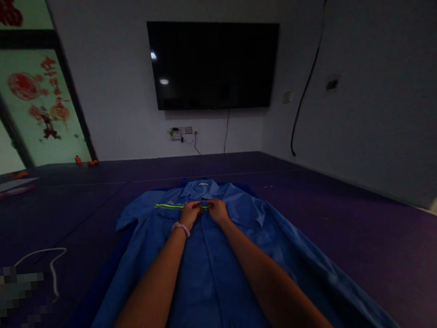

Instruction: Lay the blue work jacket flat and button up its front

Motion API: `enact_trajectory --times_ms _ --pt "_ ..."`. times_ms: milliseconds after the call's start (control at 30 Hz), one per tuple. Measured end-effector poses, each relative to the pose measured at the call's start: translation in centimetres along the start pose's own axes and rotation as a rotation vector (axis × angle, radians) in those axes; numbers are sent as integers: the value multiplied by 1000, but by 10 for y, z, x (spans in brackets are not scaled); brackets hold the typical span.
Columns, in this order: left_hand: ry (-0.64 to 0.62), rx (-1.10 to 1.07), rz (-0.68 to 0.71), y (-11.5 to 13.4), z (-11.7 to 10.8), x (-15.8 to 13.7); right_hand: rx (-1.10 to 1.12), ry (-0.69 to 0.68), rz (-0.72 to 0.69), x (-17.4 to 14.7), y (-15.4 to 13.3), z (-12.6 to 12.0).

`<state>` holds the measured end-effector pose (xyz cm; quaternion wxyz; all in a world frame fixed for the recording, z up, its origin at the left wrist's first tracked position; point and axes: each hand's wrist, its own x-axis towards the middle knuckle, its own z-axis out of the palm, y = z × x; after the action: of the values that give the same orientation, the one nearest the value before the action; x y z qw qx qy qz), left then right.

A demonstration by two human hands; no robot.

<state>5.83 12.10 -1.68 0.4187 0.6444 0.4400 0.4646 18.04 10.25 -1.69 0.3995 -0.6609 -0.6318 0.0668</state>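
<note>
A blue work shirt [213, 282] with a yellow-green reflective stripe lies flat, front up, collar away from me, on a dark purple surface [362, 233]. My left hand [190, 212], with a pale band on its wrist, and my right hand [218, 209] meet at the middle of the chest just below the collar. Both pinch the front placket of the shirt with closed fingers. My forearms stretch over the lower part of the shirt.
A white cord [51, 265] lies looped on the surface at the left. A black television [213, 62] hangs on the far wall above a socket with cables. Red paper decorations mark the glass door [41, 103] at the left.
</note>
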Motion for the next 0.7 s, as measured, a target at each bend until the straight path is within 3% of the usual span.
enact_trajectory --times_ms 200,500,700 --pt "43 59 -14 -1 2 1 -116 1 15 0 -1 -1" --pt "137 353 10 0 10 17 -217 -32 -17 2 -2 -1" --pt "133 474 41 -1 12 21 -259 -32 -10 5 -2 -1"
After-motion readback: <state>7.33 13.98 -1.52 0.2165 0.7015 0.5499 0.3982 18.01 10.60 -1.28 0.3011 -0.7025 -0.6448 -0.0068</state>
